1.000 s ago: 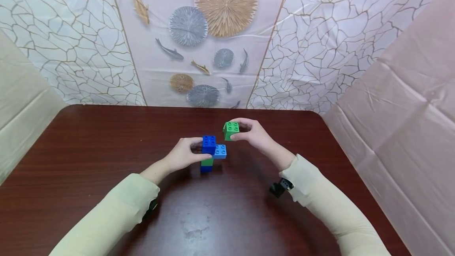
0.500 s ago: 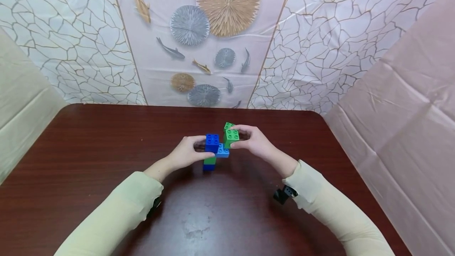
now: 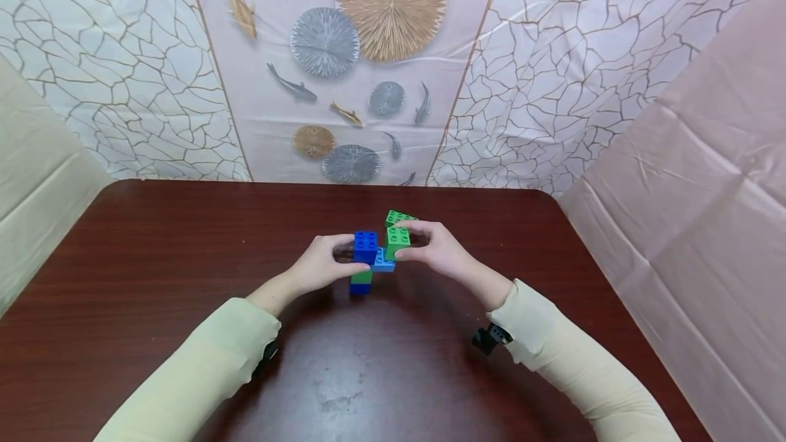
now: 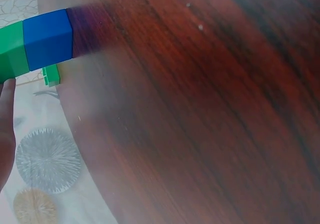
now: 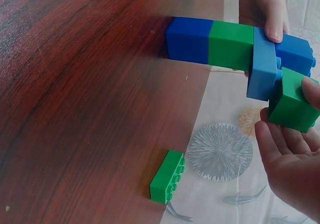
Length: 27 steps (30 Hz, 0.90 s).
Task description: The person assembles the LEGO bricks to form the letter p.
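A small tower of toy building bricks stands mid-table. From the bottom up, it has a dark blue brick (image 5: 188,40), a green brick (image 5: 231,45), a light blue brick (image 5: 262,67) jutting out to the right, and another dark blue brick (image 3: 366,244) on top. My left hand (image 3: 321,266) grips the tower near its top, thumb in front and fingers partly hidden behind. In my right hand (image 3: 443,248) a square green brick (image 5: 295,102) is pinched between thumb and fingers. That brick sits at the studs of the light blue brick's jutting end, slightly tilted in the right wrist view.
Behind my right hand lies a longer green brick (image 5: 167,178) on the dark brown wooden table (image 3: 184,244). A patterned cloth (image 3: 344,87) hangs along the table's back edge, and a pale cloth wall (image 3: 694,176) runs along the right.
My right hand has brought its green brick down and nearer, onto the light blue brick's free end. The longer green brick behind shows more. The left hand keeps its grip, shifting slightly right.
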Tool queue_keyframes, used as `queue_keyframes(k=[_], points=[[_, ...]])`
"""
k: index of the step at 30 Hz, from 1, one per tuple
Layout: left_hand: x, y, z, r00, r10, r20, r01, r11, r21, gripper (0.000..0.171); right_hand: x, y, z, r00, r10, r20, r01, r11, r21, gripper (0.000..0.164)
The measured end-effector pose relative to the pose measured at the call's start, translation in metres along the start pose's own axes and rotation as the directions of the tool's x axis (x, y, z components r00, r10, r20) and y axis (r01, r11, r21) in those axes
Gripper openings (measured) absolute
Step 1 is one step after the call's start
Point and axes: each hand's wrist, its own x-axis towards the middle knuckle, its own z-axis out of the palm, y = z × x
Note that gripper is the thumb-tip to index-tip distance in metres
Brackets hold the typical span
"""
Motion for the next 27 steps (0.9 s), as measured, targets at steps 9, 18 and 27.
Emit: queue_keyframes(k=[9,18,27], points=[[-0.0003,-0.0013,0.0012,1.000,-0.007,-0.006,0.007,1.000,-0.005,0.046,-0.0006,0.0042,0.0021,0.999,-0.034,-0.004,0.034,0.998,-0.044,0.045],[-0.0003,-0.0022,0.0023,1.000,-0.013,-0.012,0.013,1.000,-0.020,0.047,-0.0040,-0.0008,0.0046,0.998,-0.057,0.002,0.057,0.990,-0.125,0.043],[-0.0007,-0.0005,0.0004,1.000,-0.012,-0.015,0.011,1.000,-0.009,0.047,-0.0076,-0.0050,0.0016,0.997,-0.074,0.010,0.074,0.969,-0.236,0.047]])
